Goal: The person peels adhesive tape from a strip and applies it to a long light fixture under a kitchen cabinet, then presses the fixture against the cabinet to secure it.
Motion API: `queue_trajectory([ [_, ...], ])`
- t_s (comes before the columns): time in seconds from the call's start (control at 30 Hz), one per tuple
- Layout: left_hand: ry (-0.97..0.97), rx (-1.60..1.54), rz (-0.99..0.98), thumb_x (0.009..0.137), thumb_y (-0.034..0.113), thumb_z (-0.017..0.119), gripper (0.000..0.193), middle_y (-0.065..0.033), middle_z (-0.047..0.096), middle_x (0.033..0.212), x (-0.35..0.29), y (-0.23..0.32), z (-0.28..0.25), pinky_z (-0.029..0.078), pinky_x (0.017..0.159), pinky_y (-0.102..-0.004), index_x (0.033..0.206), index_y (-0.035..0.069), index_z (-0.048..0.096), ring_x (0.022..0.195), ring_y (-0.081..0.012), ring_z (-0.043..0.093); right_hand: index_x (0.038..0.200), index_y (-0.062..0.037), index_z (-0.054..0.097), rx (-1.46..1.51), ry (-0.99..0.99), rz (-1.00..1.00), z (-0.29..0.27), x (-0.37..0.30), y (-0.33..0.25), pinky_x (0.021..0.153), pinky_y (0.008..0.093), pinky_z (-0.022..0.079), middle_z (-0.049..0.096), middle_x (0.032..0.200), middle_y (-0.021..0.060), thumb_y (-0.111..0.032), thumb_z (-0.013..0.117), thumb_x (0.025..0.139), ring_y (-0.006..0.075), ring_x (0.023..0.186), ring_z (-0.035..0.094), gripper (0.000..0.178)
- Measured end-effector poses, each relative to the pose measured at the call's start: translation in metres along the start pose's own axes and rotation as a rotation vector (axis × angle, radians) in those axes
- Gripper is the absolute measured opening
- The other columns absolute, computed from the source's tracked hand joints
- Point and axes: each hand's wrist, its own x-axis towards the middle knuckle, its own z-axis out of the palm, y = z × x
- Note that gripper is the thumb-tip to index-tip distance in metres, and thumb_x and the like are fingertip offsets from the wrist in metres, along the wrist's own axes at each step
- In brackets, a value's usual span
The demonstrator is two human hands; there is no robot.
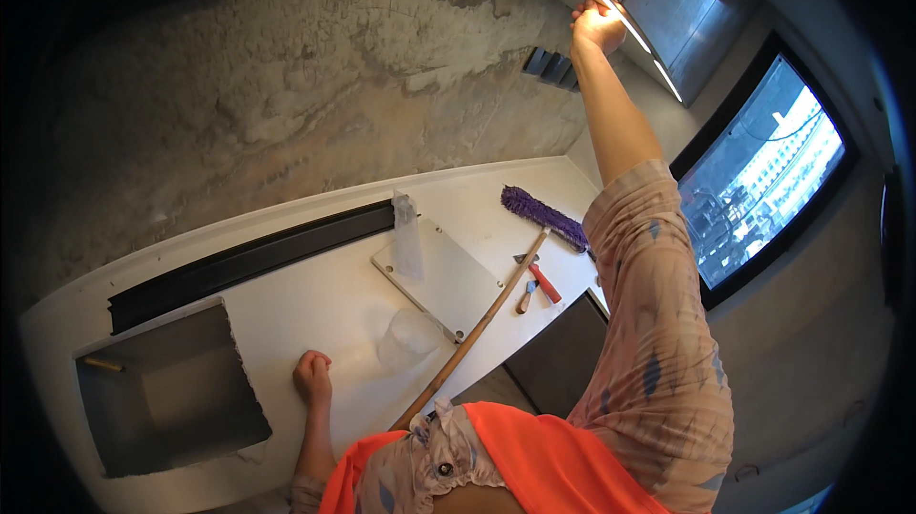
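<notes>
Fingers are bent at the right hand [598,29], which is raised high above the white counter [277,314] to the cabinet [682,8] and its glowing light strip [633,32]; whether anything is grasped there cannot be told. Loosely clenched, the left hand [313,378] is placed at the counter's front part. Along the counter's back, a long black strip [253,251] is laid. At the counter's middle, a pale flat plate [448,271] is overlapped by clear plastic wrap [407,237]. Toward the counter's right end, a purple duster head [539,213] and a red-handled tool [547,285] are seen, while the counter's left end is pierced by a rectangular cut-out [186,399].
</notes>
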Motion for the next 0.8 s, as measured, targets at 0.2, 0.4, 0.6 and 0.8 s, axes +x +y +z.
queue_trajectory([
  [0.2,0.021,-0.006,-0.012,0.079,0.011,0.047,0.02,-0.0062,0.06,0.061,-0.002,-0.003,-0.001,0.044,0.057,-0.0294,0.068,0.004,0.062,0.058,-0.0163,0.056,0.078,-0.0018,0.066,-0.148,0.093,-0.026,0.012,0.024,0.027,0.042,0.0254,0.049,0.066,0.065,0.0061,-0.005,0.064,0.088,0.012,0.053,0.063,0.011],
  [0.4,-0.005,-0.022,-0.023,0.08,0.012,0.048,0.02,-0.0067,0.06,0.061,-0.003,0.002,-0.002,0.045,0.057,-0.03,0.069,0.003,0.062,0.058,-0.0169,0.057,0.078,-0.0012,0.067,-0.185,0.14,-0.043,0.015,0.024,0.036,0.043,0.0258,0.05,0.065,0.062,0.0066,-0.008,0.064,0.088,0.0127,0.052,0.063,0.013],
  [0.6,0.017,0.066,-0.013,0.08,0.013,0.049,0.019,-0.0069,0.06,0.06,-0.001,-0.001,0.0,0.044,0.056,-0.0313,0.068,0.004,0.062,0.057,-0.0176,0.057,0.086,-0.0051,0.069,-0.139,-0.026,-0.043,0.001,0.01,0.015,0.05,0.0297,0.051,0.067,0.068,0.0058,-0.008,0.065,0.087,0.0136,0.055,0.063,0.005],
  [0.8,-0.016,0.102,0.034,0.08,0.014,0.05,0.02,-0.0076,0.06,0.06,-0.002,-0.005,0.0,0.044,0.055,-0.0329,0.067,0.005,0.062,0.056,-0.0202,0.057,0.088,-0.0056,0.07,-0.238,0.116,-0.02,0.009,0.039,0.043,0.062,0.0362,0.053,0.07,0.076,0.0102,-0.014,0.066,0.085,0.0203,0.066,0.065,0.009],
])
